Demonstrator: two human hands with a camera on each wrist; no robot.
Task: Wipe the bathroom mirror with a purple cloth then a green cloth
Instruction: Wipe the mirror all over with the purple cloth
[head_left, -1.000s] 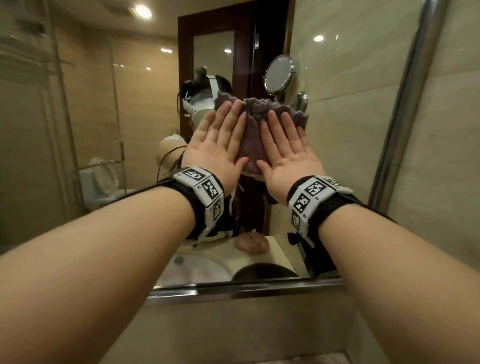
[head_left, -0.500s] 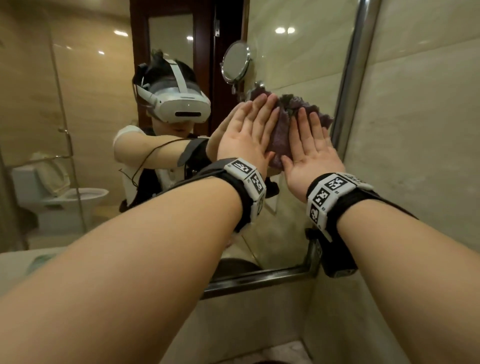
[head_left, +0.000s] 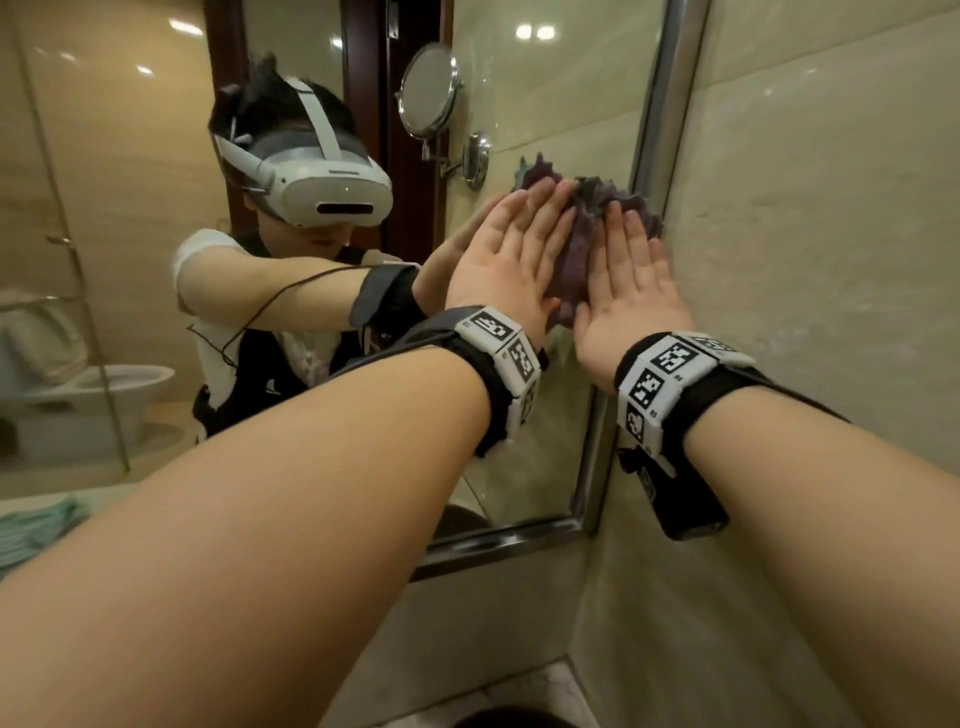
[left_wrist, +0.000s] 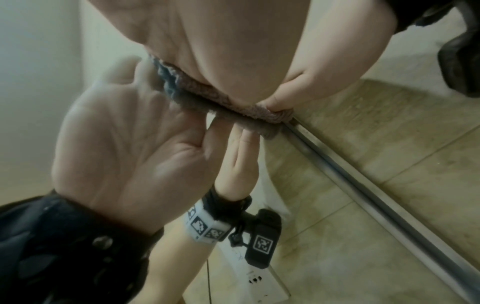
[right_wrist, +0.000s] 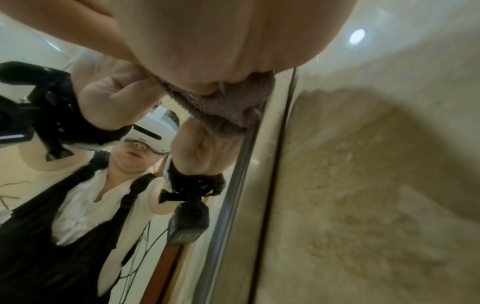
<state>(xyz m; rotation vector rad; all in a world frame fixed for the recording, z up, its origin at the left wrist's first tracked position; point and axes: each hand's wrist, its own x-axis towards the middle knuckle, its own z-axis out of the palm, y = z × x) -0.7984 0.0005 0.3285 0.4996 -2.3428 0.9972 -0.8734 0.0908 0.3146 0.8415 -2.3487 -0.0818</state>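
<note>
Head view shows both hands flat on a purple cloth (head_left: 584, 244), pressing it against the mirror (head_left: 550, 119) close to its metal frame (head_left: 652, 109) on the right edge. Left hand (head_left: 506, 260) lies with fingers straight and together over the cloth's left part; right hand (head_left: 626, 291) lies beside it, fingers straight too, over the right part. Neither hand grips the cloth. A green cloth (head_left: 36, 525) lies on the worktop (head_left: 111, 493) at lower left, well apart from the hands.

Both hands (head_left: 566, 270) slid the purple cloth (head_left: 587, 228) right to the mirror's edge.
</note>
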